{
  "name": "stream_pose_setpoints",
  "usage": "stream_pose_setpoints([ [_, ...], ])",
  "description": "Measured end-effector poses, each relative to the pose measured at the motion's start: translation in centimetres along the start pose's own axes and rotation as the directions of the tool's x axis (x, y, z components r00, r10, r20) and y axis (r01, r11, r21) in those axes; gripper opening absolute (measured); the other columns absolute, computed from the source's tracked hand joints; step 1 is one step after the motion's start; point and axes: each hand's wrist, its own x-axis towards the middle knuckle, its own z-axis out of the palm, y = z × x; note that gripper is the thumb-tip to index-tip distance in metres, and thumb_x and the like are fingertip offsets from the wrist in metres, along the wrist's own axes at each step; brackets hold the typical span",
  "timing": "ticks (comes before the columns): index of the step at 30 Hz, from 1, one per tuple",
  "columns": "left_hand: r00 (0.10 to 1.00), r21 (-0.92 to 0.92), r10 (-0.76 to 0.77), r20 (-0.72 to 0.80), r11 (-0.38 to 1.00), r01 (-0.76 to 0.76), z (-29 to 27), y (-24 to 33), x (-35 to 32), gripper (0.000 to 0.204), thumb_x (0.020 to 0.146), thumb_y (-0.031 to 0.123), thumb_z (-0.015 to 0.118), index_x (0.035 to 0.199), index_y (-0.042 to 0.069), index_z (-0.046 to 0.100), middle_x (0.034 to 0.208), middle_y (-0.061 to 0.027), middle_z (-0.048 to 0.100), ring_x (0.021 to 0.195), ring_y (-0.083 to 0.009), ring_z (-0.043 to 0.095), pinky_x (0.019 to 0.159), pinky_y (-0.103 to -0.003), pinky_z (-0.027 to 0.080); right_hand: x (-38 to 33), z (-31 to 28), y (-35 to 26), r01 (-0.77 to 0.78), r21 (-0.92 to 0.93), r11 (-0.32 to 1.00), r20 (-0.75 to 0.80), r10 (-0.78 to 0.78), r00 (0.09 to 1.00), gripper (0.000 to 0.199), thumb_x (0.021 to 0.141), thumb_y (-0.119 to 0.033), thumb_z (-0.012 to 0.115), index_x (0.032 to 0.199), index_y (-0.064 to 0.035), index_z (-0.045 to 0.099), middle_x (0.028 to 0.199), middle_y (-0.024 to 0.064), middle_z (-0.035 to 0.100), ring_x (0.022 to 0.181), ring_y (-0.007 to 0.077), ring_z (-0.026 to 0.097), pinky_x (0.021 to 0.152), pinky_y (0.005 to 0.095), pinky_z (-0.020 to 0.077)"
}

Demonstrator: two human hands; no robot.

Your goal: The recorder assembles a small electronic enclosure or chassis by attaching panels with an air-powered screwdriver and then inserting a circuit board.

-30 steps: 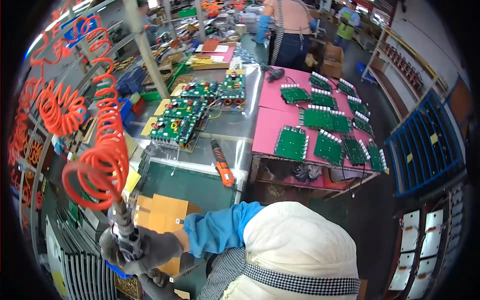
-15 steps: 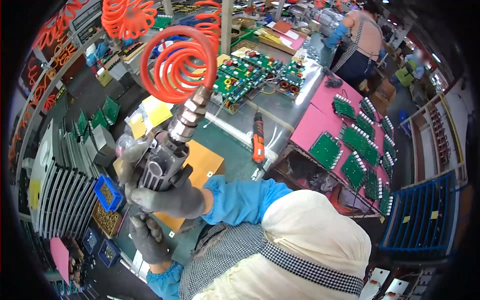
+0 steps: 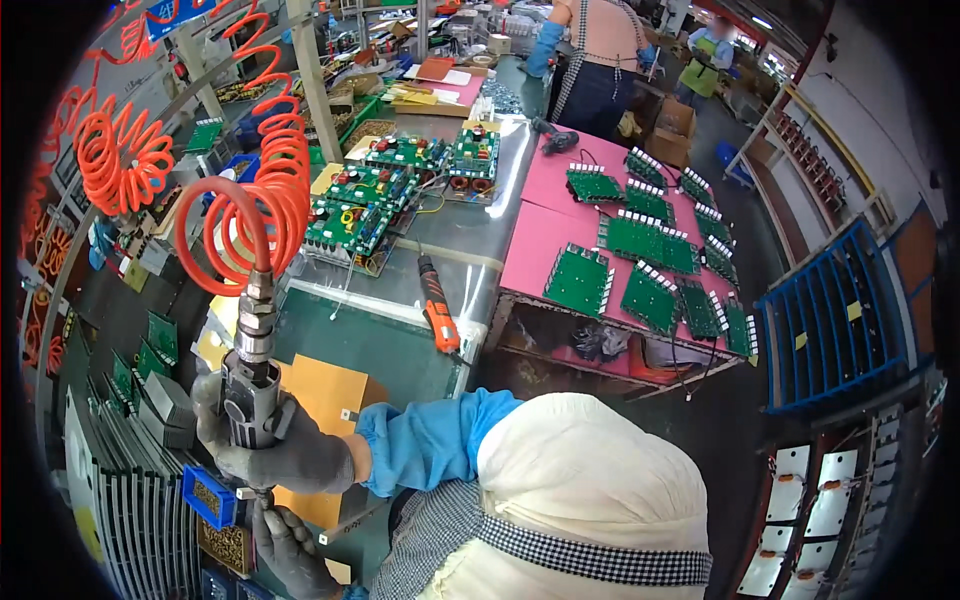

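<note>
My right hand [image 3: 290,455], in a dark grey glove, is wrapped round an air screwdriver [image 3: 250,395]. The tool stands nearly upright, with a metal coupling and a red coiled hose [image 3: 240,235] at its top. Just below it is my left hand [image 3: 292,550], also gloved, its fingers curled and closed near the tool's lower end. What those fingers hold is too small and covered to make out. A thin metal strip [image 3: 352,524] lies to the right of the left hand. Behind the right wrist is an orange-yellow box [image 3: 325,390].
Left of my hands are a blue bin [image 3: 210,497] of small screws and stacked metal panels [image 3: 135,500]. An orange-black screwdriver [image 3: 437,305] lies on the green bench. Green circuit boards [image 3: 650,240] cover a pink-topped table at right. Another person [image 3: 600,50] stands beyond it.
My view has swung right, so the bench and boards appear farther left. The air screwdriver has become more upright. My left hand sits lower in the picture, its fingers nearer the tool's lower end.
</note>
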Motion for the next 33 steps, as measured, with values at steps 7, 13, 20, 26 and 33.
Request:
stream_pose_setpoints([
  [7, 0.988, 0.219, 0.147, 0.052, 0.963, -0.155, 0.4, 0.7, -0.1, 0.032, 0.104, 0.029, 0.052, 0.111, -0.001, 0.061, 0.077, -0.0003, 0.048, 0.061, -0.0079, 0.036, 0.055, -0.023, 0.031, 0.0, 0.3, -1.4, 0.054, 0.065, 0.996, 0.016, -0.055, 0.998, 0.041, 0.083, 0.0, 0.066, 0.121, -0.0112, 0.053, 0.099, -0.0026, 0.056, 0.08, 0.0045, 0.054, 0.059, 0.0222, 0.0432],
  [13, 0.992, 0.324, 0.117, 0.039, 0.938, -0.124, 0.3, 1.9, -0.7, 0.038, 0.1, 0.017, 0.052, 0.129, -0.007, 0.059, 0.082, -0.0009, 0.051, 0.069, -0.0109, 0.04, 0.061, -0.026, 0.035, 0.0, 0.3, -1.1, 0.039, 0.044, 0.998, 0.026, -0.04, 0.999, 0.049, 0.082, 0.003, 0.066, 0.126, -0.013, 0.052, 0.103, -0.0022, 0.057, 0.083, 0.0047, 0.056, 0.065, 0.0235, 0.0459],
  [20, 0.985, 0.368, 0.15, 0.082, 0.914, -0.17, -0.8, 1.8, -0.7, 0.044, 0.098, 0.014, 0.055, 0.137, -0.006, 0.055, 0.105, -0.0062, 0.063, 0.078, -0.011, 0.046, 0.071, -0.025, 0.04, -0.2, 0.5, -0.5, -0.024, 0.174, 0.984, 0.032, 0.018, 0.999, 0.061, 0.081, 0.003, 0.066, 0.136, -0.0144, 0.048, 0.109, -0.003, 0.059, 0.085, 0.0047, 0.057, 0.066, 0.0234, 0.0469],
  [26, 0.98, 0.324, 0.151, 0.128, 0.928, -0.186, -1.2, 1.3, -0.4, 0.046, 0.1, 0.018, 0.056, 0.139, -0.007, 0.052, 0.117, -0.0095, 0.062, 0.083, -0.0116, 0.047, 0.076, -0.026, 0.042, -0.1, 0.3, -0.8, 0.057, 0.179, 0.982, 0.121, -0.079, 0.989, 0.059, 0.083, 0.002, 0.063, 0.138, -0.0147, 0.048, 0.104, -0.0052, 0.059, 0.079, 0.0043, 0.056, 0.063, 0.0228, 0.0453],
  [33, 0.963, 0.309, 0.184, 0.196, 0.92, -0.239, -2.1, 0.8, -0.3, 0.047, 0.102, 0.021, 0.056, 0.139, -0.008, 0.051, 0.107, -0.0096, 0.062, 0.077, -0.0104, 0.045, 0.069, -0.024, 0.039, -0.2, -0.1, 0.0, -0.011, 0.214, 0.977, 0.057, -0.001, 0.998, 0.069, 0.077, 0.003, 0.069, 0.14, -0.0152, 0.045, 0.125, 0.0013, 0.057, 0.104, 0.0088, 0.059, 0.083, 0.0246, 0.0481],
])
